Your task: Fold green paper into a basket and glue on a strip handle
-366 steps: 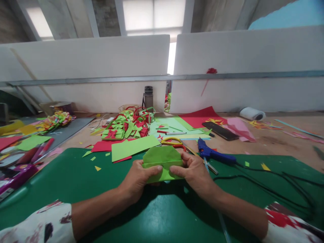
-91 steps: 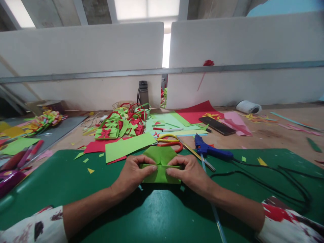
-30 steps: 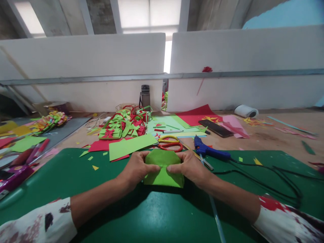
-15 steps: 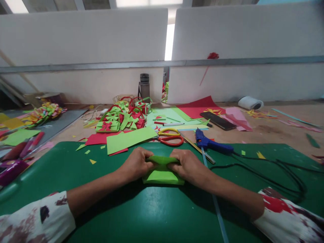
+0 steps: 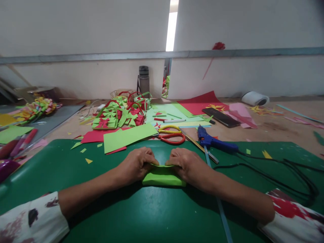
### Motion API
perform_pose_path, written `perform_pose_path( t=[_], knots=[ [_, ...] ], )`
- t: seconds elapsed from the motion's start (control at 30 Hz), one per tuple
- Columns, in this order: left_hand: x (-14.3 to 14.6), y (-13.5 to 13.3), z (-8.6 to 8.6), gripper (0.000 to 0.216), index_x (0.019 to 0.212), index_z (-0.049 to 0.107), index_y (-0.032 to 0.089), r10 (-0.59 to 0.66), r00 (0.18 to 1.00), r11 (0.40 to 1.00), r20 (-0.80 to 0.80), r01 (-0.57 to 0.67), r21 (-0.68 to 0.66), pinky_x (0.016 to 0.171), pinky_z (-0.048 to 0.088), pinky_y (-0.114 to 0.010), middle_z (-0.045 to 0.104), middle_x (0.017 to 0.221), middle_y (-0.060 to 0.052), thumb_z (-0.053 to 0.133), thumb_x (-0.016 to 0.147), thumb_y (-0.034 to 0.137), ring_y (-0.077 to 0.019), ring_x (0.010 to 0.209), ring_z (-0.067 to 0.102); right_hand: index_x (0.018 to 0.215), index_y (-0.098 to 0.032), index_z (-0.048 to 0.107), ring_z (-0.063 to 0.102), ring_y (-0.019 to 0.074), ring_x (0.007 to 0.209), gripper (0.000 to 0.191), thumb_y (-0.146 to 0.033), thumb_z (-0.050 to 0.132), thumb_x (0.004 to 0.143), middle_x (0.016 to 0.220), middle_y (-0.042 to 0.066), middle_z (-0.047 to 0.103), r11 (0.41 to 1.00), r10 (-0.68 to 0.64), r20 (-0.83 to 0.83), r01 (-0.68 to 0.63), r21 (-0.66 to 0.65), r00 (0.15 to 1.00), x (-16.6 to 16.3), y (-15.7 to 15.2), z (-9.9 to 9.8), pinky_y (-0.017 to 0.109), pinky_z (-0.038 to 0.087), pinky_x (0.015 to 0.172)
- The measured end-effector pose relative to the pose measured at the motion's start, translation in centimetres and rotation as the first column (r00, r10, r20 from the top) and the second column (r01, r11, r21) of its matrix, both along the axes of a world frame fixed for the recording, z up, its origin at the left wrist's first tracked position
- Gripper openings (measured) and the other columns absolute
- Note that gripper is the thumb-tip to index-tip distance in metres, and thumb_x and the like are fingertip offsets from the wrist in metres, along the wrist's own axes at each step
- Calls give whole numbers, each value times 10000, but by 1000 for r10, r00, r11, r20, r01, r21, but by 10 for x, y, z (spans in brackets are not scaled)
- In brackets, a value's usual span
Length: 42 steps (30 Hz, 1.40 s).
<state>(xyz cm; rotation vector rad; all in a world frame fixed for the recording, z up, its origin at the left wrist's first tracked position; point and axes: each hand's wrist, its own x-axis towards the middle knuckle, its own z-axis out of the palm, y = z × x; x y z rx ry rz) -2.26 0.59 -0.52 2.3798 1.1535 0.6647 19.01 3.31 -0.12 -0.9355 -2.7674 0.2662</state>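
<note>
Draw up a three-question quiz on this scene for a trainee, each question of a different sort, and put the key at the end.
1. What do the left hand and the right hand hold between them?
2. True or false: the blue glue gun lies nearer the right hand than the left hand.
3. Which colours are the handles of the scissors?
A) blue and black
B) red and yellow
C) white and pink

Key:
1. A piece of folded green paper.
2. True.
3. B.
</note>
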Motion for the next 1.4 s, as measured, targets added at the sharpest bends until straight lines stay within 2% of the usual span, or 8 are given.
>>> perform_pose_path(
  t=[0.17,0.27,0.47,0.63,0.8,1.07,1.27,1.4],
  knots=[
    [-4,-1,9,302,930,709,197,-87,979,996,-183,91,17,667,405,-222,588,828,-47,460,820,66,-141,768,536,808,-194,666,448,145,701,234,-67,470,821,769,29,554,983,131,85,-140,116,988,4,3,3,269,283,613],
    [-5,-2,15,310,981,692,228,-109,948,993,-300,118,12,690,400,-240,581,876,-50,457,842,82,-149,780,530,878,-191,646,439,161,731,231,-62,463,818,805,36,541,961,223,198,-249,118,955,7,1,11,289,283,642],
    [-7,-5,23,347,1058,640,277,-135,876,985,-462,167,29,725,383,-262,557,926,-36,442,857,75,-160,816,514,1149,-240,548,418,189,766,380,-72,449,823,858,43,499,942,282,272,-319,102,920,12,-1,20,319,269,662],
    [-9,-7,25,438,1158,564,315,-150,835,977,-530,207,50,729,369,-280,531,954,-31,447,831,48,-170,818,500,1154,-249,544,412,190,788,476,-28,482,737,879,44,488,949,289,295,-312,34,911,12,-4,26,323,273,681],
    [-12,-8,24,622,1262,459,351,-149,792,964,-592,251,93,717,347,-300,513,1016,-35,478,748,0,-186,820,497,1226,-220,502,423,189,794,626,7,505,643,922,59,505,959,265,333,-282,4,905,12,-11,35,359,284,757],
    [-16,-4,21,659,1279,428,370,-128,769,941,-626,295,169,693,315,-302,507,1017,-29,501,732,8,-181,787,488,1108,-203,568,455,205,847,407,-30,448,761,917,61,527,953,268,305,-297,54,914,14,-5,29,419,264,843],
    [-18,-2,21,608,1245,469,363,-142,775,939,-615,302,163,716,320,-305,515,1002,-36,499,757,2,-190,853,502,1204,-248,506,460,228,907,422,-86,434,820,972,65,541,945,276,283,-313,95,919,21,-2,18,453,259,867],
    [-24,-5,23,570,1230,494,361,-121,785,952,-607,265,153,742,339,-317,517,1038,-42,484,782,8,-194,871,498,1185,-244,513,459,246,961,472,-57,468,754,1018,80,549,949,248,278,-291,125,928,28,-2,15,438,281,839]
  ],
)
